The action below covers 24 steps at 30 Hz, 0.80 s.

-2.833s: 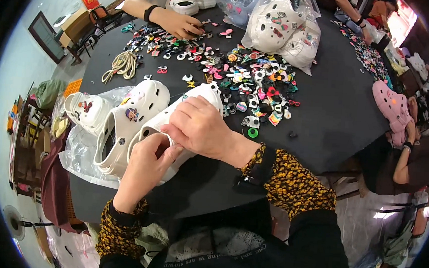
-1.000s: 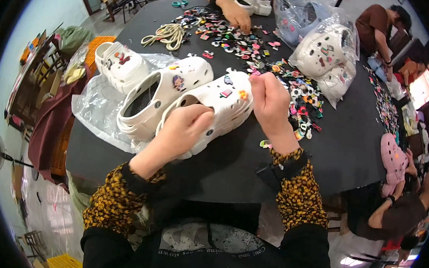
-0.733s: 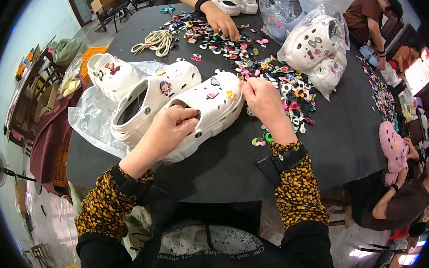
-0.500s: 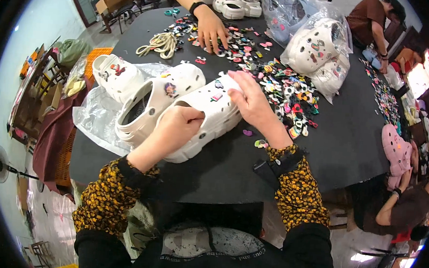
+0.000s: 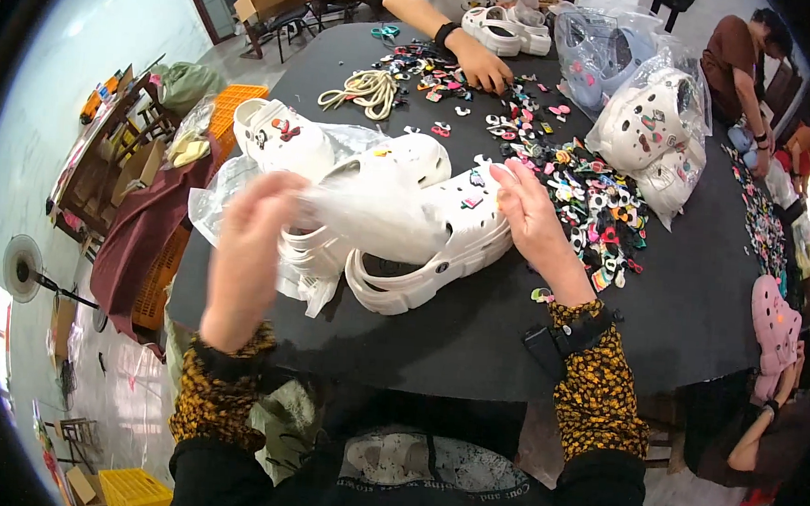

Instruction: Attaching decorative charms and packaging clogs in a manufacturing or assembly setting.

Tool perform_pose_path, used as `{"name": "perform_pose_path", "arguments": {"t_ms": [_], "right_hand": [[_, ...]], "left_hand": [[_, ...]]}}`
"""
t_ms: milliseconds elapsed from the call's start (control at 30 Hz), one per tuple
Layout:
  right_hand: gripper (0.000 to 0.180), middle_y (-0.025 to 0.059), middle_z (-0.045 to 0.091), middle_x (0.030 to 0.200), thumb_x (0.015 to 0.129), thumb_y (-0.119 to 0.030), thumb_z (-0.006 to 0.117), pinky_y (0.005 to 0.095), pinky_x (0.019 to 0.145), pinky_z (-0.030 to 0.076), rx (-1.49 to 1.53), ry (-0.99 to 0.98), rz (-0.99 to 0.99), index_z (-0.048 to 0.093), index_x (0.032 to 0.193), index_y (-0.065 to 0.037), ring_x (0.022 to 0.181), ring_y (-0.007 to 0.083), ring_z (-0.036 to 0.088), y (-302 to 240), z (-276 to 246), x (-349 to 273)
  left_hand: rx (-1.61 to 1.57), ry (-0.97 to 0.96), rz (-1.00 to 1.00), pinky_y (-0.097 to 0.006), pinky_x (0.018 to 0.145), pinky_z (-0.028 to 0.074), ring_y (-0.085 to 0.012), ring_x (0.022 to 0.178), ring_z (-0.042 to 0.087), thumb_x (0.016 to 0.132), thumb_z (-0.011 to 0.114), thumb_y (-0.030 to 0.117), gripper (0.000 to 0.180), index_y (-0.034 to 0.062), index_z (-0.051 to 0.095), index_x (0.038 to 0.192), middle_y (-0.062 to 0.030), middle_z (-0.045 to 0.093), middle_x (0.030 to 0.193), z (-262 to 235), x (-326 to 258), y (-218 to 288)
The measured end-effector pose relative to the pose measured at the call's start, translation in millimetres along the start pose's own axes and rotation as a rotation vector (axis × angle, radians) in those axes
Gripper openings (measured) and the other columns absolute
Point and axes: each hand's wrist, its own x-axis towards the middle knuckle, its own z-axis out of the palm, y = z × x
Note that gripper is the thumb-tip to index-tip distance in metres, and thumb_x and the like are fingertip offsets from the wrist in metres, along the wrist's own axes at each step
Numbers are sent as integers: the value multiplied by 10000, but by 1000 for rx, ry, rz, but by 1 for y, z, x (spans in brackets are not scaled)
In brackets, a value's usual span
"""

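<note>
A white clog (image 5: 470,222) with charms on its toe lies on the dark table in front of me. My right hand (image 5: 539,222) grips its toe end, fingers over the top and side. From the clog's opening stretches a blurred, thin white sheet of wrapping (image 5: 371,209), its other end pinched in my raised left hand (image 5: 255,253). Whether it is paper or plastic I cannot tell. It partly covers a second white clog (image 5: 420,157) just behind. Further left a third white clog (image 5: 291,139) with a red charm rests on clear plastic (image 5: 208,206).
Loose colourful charms (image 5: 585,194) spread across the table's right and far side, where another person's hand (image 5: 484,65) touches them. Bagged white clogs (image 5: 648,138) stand at the far right. A cord bundle (image 5: 364,93) lies at the far left, near an orange crate (image 5: 233,113).
My left hand has drawn the white wrapping up and left out of the clog's opening. My right hand stays on the toe. The view has shifted, moving the scene rightward.
</note>
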Motion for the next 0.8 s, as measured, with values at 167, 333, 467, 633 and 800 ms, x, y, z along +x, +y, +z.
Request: {"name": "perform_pose_path", "arguments": {"t_ms": [167, 333, 467, 633, 800], "right_hand": [[324, 239, 523, 1273, 961, -223, 485, 414, 993, 398, -31, -1, -9, 602, 1219, -66, 1161, 388, 505, 4, 1, -1], [355, 230, 553, 1219, 900, -200, 578, 418, 983, 405, -201, 35, -49, 588, 1165, 35, 1128, 380, 529, -31, -22, 13], [416, 124, 552, 1268, 950, -234, 559, 307, 958, 428, 430, -271, 144, 516, 1288, 4, 1150, 188, 531, -113, -36, 30], [414, 91, 636, 1058, 900, -165, 625, 254, 792, 488, 950, -331, 248, 531, 1236, 57, 908, 113, 598, -146, -20, 28], [245, 14, 638, 959, 901, -118, 632, 231, 759, 468, 981, -245, 301, 575, 1102, 9, 829, 61, 570, -148, -23, 32]], "left_hand": [[-296, 135, 71, -197, 666, 423, -33, 701, 511, 914, 454, 58, 184, -40, 605, 951, -17, 608, 831, -46, -1, 12], [-365, 105, -27, -152, 521, 262, 25, 575, 337, 930, 457, 54, 174, -26, 611, 941, 36, 559, 794, -51, -8, 4], [-364, 2, -15, -161, 558, 329, 13, 620, 395, 924, 466, 36, 153, -33, 601, 945, 22, 578, 844, -44, -14, 5], [-566, -115, -36, -241, 715, 474, -75, 785, 552, 945, 433, 59, 152, -15, 558, 989, -26, 595, 911, -10, -10, 6], [-689, -127, -101, -288, 838, 480, -146, 962, 596, 973, 471, 144, 320, -28, 464, 1243, -85, 594, 1114, 5, -19, 9]]}}
